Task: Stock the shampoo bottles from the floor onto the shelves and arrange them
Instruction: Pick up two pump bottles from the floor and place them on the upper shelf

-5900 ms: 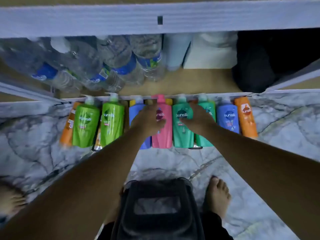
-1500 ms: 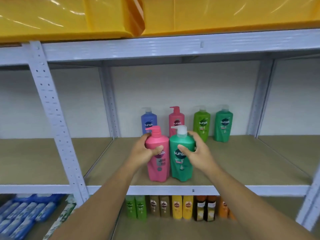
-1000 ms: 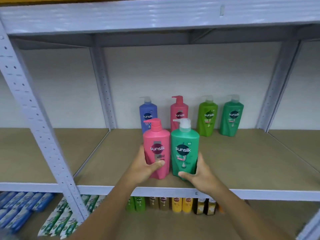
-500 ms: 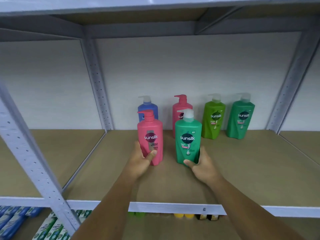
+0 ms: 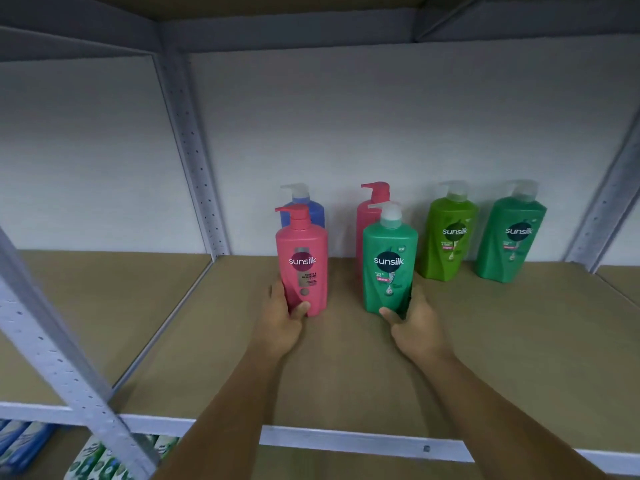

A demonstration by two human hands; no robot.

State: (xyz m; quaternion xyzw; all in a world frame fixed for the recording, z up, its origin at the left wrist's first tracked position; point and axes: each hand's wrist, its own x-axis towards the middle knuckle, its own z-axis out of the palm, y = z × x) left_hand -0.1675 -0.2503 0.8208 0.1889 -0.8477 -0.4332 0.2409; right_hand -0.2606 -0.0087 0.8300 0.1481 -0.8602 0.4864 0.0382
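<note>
The left grip (image 5: 282, 320) is clasping an upright pink pump bottle (image 5: 302, 261). The right grip (image 5: 414, 323) is clasping a white-capped green bottle (image 5: 388, 271)

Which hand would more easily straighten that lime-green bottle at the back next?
Probably the right hand: it grips the front teal bottle nearest the lime-green bottle; the left hand holds the front pink bottle farther left.

pink bottle (image 5: 302, 268), teal-green bottle (image 5: 388, 271) (white pump (image 5: 390, 214)), lime bottle (image 5: 450, 237), seemingly blue bottle (image 5: 316, 213), tan shelf (image 5: 485, 358).
</note>
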